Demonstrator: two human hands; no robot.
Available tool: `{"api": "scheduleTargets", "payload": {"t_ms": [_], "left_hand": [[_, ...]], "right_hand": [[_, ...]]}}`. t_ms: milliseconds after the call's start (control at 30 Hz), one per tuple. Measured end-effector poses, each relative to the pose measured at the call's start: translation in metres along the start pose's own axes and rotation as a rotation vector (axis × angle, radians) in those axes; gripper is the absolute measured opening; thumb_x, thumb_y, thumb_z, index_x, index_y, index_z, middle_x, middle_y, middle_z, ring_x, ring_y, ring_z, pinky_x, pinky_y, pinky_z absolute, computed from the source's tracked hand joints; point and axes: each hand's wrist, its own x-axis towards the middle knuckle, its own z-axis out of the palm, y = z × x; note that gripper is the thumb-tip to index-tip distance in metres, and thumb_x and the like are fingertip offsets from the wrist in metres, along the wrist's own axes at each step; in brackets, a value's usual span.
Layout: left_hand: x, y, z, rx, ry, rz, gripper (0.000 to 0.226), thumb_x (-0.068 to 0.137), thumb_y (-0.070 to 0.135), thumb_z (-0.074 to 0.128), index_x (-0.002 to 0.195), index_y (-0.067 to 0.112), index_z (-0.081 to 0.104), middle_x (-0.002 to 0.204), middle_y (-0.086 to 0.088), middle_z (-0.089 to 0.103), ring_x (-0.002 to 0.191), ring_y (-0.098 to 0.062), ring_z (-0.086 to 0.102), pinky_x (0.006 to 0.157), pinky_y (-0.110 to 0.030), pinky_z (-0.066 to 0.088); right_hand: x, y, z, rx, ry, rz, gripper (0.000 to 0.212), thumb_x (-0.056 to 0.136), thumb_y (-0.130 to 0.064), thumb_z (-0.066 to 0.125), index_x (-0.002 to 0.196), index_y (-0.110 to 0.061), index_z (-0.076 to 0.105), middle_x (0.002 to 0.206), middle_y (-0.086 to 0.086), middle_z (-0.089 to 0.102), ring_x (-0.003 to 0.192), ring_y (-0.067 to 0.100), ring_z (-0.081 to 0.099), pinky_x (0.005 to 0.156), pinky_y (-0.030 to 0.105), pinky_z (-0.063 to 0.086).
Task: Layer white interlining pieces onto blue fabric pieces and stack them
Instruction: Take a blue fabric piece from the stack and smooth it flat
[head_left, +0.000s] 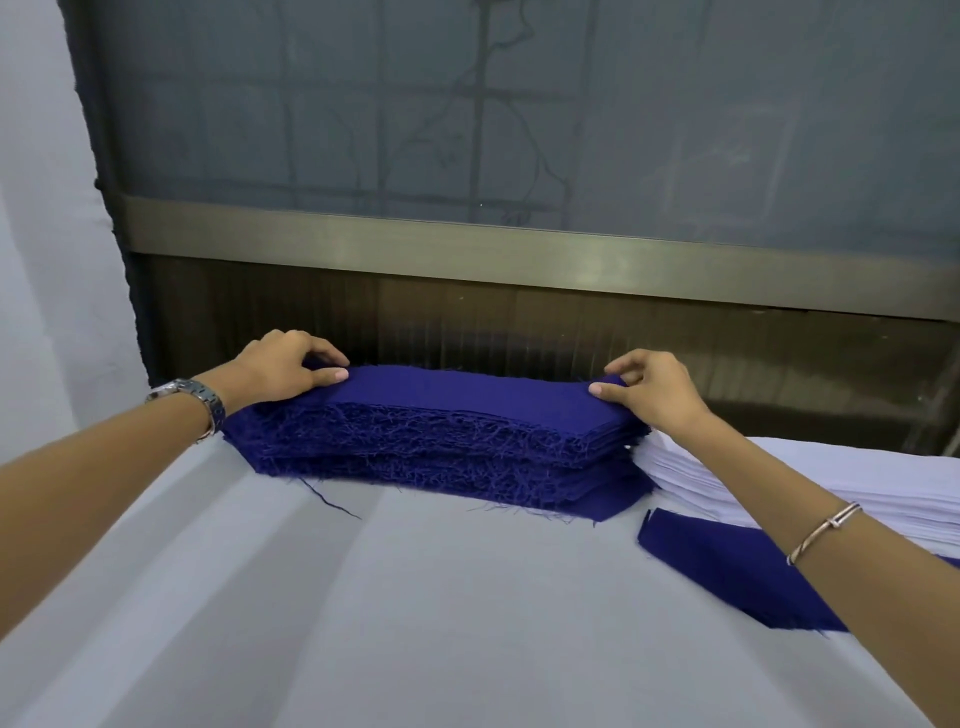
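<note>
Blue fabric stack (441, 436): a thick pile of frayed-edged pieces lying on the white-covered table (415, 597) and spanning the gap between the two sets of fingers.

The left hand (283, 371) grips the left end of the blue fabric stack. Its thumb lies flat on the top layer and its fingers curl over the far edge. The right hand (649, 387) grips the right end, with thumb and forefinger clamped on the uppermost layers and the other fingers curled behind. How many layers each grip takes cannot be told.

White interlining stack (779, 478): just beside the right fingers on their outer side, against the blue pile's right end, running under the right forearm.

Single blue piece (727, 566): flat on the table, nearer the person than the right fingers, partly under the right forearm.

A wristwatch (200, 405) is on the left wrist and a bracelet (826, 530) on the right. A metal rail (519, 254) runs beyond the fingertips.
</note>
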Motion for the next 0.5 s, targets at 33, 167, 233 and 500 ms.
{"api": "scheduleTargets", "payload": {"t_ms": [33, 167, 233, 500], "left_hand": [[0.002, 0.0, 0.0, -0.025, -0.017, 0.003, 0.033, 0.099, 0.027, 0.058, 0.131, 0.02, 0.062, 0.135, -0.006, 0.06, 0.127, -0.025, 0.051, 0.111, -0.048, 0.04], [0.009, -0.003, 0.0, -0.103, -0.081, -0.007, 0.033, 0.1, 0.02, 0.056, 0.133, 0.022, 0.059, 0.138, -0.006, 0.057, 0.133, -0.027, 0.046, 0.115, -0.052, 0.034], [0.013, -0.003, 0.001, -0.122, -0.1, -0.01, 0.033, 0.101, 0.017, 0.055, 0.133, 0.024, 0.058, 0.14, -0.007, 0.056, 0.135, -0.028, 0.044, 0.116, -0.054, 0.032], [0.018, 0.001, 0.004, -0.068, -0.094, 0.049, 0.05, 0.1, 0.007, 0.054, 0.141, 0.036, 0.048, 0.147, -0.004, 0.048, 0.144, -0.033, 0.025, 0.119, -0.059, 0.018]], "right_hand": [[0.0, 0.001, -0.002, 0.026, -0.003, 0.01, 0.022, 0.081, -0.025, 0.083, 0.094, -0.02, 0.066, 0.087, -0.003, 0.066, 0.083, 0.012, 0.062, 0.066, 0.023, 0.047], [-0.003, 0.005, -0.01, 0.069, 0.007, -0.01, 0.019, 0.078, -0.02, 0.085, 0.07, -0.02, 0.069, 0.076, -0.002, 0.068, 0.072, 0.012, 0.062, 0.065, 0.026, 0.048], [-0.007, 0.007, -0.012, 0.072, 0.03, -0.061, 0.02, 0.08, -0.021, 0.084, 0.066, -0.02, 0.068, 0.074, -0.004, 0.068, 0.071, 0.011, 0.062, 0.066, 0.025, 0.047], [-0.022, 0.004, -0.014, 0.046, 0.098, -0.226, 0.01, 0.088, -0.021, 0.076, 0.082, -0.013, 0.072, 0.08, 0.004, 0.07, 0.081, 0.023, 0.068, 0.075, 0.039, 0.057]]}}
